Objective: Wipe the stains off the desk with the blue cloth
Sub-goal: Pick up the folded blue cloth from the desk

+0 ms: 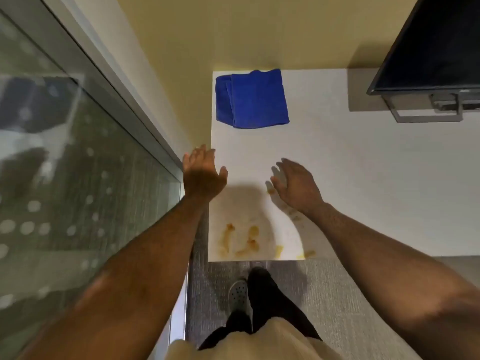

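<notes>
A single wide-angle view looks from the person's head steeply down and forward, standing at the near edge of the white desk (363, 178). Both forearms reach in from the bottom corners, the floor (337, 294) lies below, and a wall (233, 35) fills the top.

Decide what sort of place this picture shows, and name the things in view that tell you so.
Probably a hotel room or similar furnished room: a white desk set against a plain wall, a flat-screen television on a stand at the desk's far right, and a large window along the left.
</notes>
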Available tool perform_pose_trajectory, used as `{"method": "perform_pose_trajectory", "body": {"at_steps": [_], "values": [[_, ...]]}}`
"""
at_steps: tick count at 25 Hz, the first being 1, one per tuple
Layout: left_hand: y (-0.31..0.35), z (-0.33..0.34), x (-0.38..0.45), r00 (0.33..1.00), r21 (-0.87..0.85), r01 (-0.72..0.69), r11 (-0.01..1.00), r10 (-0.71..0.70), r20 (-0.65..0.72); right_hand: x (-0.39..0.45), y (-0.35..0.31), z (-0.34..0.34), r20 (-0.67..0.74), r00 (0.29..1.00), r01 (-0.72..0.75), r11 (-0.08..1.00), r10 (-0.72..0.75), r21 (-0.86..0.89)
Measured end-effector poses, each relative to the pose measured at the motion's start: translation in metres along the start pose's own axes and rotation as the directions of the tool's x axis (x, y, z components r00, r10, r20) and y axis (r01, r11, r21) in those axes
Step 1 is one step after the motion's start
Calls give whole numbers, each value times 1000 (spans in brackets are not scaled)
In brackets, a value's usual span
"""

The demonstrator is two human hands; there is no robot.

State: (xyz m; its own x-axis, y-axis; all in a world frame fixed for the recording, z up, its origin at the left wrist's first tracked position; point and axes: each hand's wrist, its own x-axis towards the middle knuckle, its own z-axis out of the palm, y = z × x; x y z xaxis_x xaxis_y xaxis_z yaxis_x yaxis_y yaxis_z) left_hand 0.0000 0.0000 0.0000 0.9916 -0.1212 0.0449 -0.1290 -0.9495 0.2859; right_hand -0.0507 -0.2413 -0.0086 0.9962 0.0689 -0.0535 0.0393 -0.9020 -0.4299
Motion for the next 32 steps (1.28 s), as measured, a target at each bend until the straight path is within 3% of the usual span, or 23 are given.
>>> {"method": "perform_pose_trajectory", "body": {"at_steps": [4,8,10,14,23,29,32], "values": [[4,4,86,995,-10,93,996,-93,-29,85,16,-11,-65,994,-75,991,82,107],[14,21,158,940,-336,339,878,-307,147,154,34,-17,-51,981,-173,964,187,202],[18,28,187,931,-413,365,835,-328,159,181,43,-19,-30,971,-227,953,237,202],[25,37,221,925,-381,376,845,-318,208,220,52,-17,61,962,-274,944,268,183],[31,49,261,811,-299,568,767,-461,361,262,57,-9,36,930,-363,894,367,264],[43,58,258,886,-235,457,858,-413,213,274,57,-10,71,903,-418,828,423,373],[49,60,258,870,-179,467,866,-414,268,277,54,-9,90,901,-422,813,424,402]]}}
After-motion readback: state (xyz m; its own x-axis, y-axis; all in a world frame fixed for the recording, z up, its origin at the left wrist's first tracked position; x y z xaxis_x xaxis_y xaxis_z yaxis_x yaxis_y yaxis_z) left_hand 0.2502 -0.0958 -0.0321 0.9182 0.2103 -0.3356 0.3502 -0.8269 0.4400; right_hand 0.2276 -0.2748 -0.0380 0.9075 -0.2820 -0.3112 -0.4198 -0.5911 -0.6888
